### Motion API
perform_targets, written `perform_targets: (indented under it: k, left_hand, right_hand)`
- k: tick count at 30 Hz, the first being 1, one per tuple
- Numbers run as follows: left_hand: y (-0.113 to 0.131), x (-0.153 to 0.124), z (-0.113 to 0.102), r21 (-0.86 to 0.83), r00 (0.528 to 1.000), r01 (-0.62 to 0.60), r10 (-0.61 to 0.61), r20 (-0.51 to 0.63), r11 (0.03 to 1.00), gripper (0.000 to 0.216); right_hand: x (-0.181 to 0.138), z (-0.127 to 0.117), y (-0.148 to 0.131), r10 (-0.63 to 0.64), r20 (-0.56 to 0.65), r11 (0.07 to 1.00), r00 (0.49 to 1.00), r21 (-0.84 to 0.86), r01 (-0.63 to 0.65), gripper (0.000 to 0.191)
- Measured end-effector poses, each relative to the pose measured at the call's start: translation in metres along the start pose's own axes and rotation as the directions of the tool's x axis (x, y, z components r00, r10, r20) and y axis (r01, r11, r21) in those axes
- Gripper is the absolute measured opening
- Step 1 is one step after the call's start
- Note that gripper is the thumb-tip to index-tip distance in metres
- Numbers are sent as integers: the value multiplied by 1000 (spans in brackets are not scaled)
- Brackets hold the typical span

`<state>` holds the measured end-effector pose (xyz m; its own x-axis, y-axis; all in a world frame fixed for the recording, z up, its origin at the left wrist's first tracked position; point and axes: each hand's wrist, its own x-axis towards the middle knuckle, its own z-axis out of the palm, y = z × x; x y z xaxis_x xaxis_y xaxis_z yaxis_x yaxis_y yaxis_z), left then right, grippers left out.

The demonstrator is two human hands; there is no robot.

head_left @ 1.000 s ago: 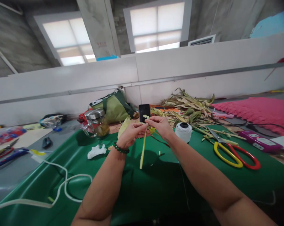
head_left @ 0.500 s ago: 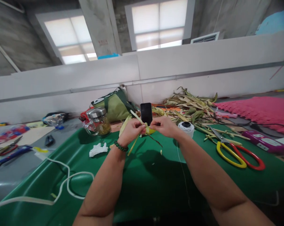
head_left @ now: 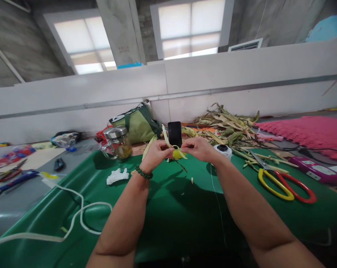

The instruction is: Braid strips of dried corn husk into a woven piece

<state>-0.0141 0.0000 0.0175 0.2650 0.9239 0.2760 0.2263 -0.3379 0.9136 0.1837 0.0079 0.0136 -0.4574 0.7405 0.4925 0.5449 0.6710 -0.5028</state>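
Over the green table cover (head_left: 185, 230), my left hand (head_left: 157, 152) pinches a pale corn husk strip (head_left: 165, 136) whose end sticks up above the fingers. My right hand (head_left: 198, 149) is closed at the fingertips on the strip's other part, which curves between both hands. A small yellow object (head_left: 178, 154) shows just behind the fingers; what it is I cannot make out. Behind the hands a black phone (head_left: 174, 133) stands upright. Just right of my right wrist is a spool of white thread (head_left: 223, 149), with a thread trailing toward the front.
Scissors with yellow and red handles (head_left: 285, 184) lie at the right. A heap of dried husks (head_left: 227, 123) lies at the back. At the left are a glass jar mug (head_left: 119, 145), a crumpled white tissue (head_left: 117, 176) and a white cord (head_left: 79, 193). A green bag (head_left: 139, 124) stands behind.
The strip between my hands now bends in a curve, and its upper end stands more upright. The long stalk that hung below my left hand no longer shows there. The view has shifted slightly.
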Motion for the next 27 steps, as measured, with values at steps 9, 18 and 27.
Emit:
perform_targets:
  k: [9,18,27]
  left_hand:
    - [-2,-1,6,257,992,-116,102,68,959,20]
    - [-2,-1,15,95,996,33,-41,82,995,12]
    - [6,-3,6,-82,959,253,-239,150,964,20]
  right_hand:
    - [6,19,-2,-60,-226,990,972,113,87,16]
    - [8,33,-2,0,-271,982,963,184,52,10]
    - [8,25,-2,152,2,865,988,483,-134,22]
